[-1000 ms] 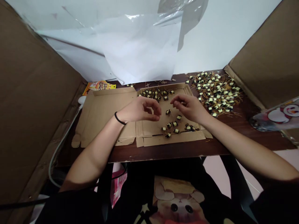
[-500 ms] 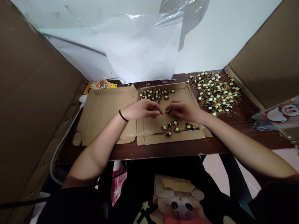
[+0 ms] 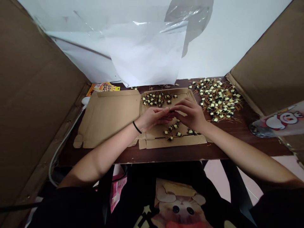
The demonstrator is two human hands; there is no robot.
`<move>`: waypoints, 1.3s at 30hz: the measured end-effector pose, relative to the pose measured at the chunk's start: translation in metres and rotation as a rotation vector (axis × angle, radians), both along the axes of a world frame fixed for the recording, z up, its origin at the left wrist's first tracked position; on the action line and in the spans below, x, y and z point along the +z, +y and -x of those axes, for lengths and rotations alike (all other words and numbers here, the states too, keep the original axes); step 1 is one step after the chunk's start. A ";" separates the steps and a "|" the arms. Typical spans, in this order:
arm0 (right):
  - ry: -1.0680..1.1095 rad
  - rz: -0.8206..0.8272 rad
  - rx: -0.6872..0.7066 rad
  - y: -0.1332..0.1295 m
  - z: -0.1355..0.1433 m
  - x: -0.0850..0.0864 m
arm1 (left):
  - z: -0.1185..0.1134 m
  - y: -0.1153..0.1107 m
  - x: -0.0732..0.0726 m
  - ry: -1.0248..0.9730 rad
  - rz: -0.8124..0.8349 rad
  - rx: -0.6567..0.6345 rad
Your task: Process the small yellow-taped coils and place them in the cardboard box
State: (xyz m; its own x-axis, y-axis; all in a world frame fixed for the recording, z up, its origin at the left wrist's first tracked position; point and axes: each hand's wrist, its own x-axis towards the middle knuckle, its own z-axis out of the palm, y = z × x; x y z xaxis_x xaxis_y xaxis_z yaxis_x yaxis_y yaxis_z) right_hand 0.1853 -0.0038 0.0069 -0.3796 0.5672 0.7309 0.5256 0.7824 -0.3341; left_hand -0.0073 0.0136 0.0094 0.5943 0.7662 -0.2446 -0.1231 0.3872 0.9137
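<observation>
It looks like a makeshift workshop booth, though whether in a home or a factory cannot be told. Cardboard walls (image 3: pixel 35 79) close in the left and right of the frame, and paper (image 3: pixel 147 57) and plastic sheeting (image 3: pixel 175 19) hang at the upper middle. On the dark worktop (image 3: pixel 133 155), small wired parts (image 3: pixel 216 106) are heaped at the right and lie in an open cardboard box (image 3: pixel 111 117) at the centre.

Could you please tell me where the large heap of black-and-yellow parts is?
In the head view, the heap lies right of centre on the dark brown tabletop, between the open brown cardboard box and the right-hand brown cardboard wall.
</observation>
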 end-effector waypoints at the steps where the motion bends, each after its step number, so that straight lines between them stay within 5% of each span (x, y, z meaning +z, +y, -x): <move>1: 0.001 -0.015 0.009 0.000 0.001 -0.001 | -0.001 -0.001 0.000 -0.023 0.025 0.002; 7: 0.074 0.174 0.001 -0.005 0.003 0.004 | -0.001 0.000 0.000 -0.043 0.084 0.131; 11: 0.205 0.403 -0.164 -0.006 0.000 0.005 | -0.001 0.001 0.001 -0.008 0.083 0.116; 15: 0.239 0.523 -0.129 -0.004 0.000 0.002 | -0.002 0.000 0.001 0.018 0.079 0.128; 25: 0.208 0.598 -0.021 -0.007 0.007 0.003 | -0.003 -0.001 0.000 0.033 0.053 0.126; 39: 0.186 0.544 -0.112 -0.008 0.008 0.002 | -0.006 -0.003 0.000 0.050 0.011 0.165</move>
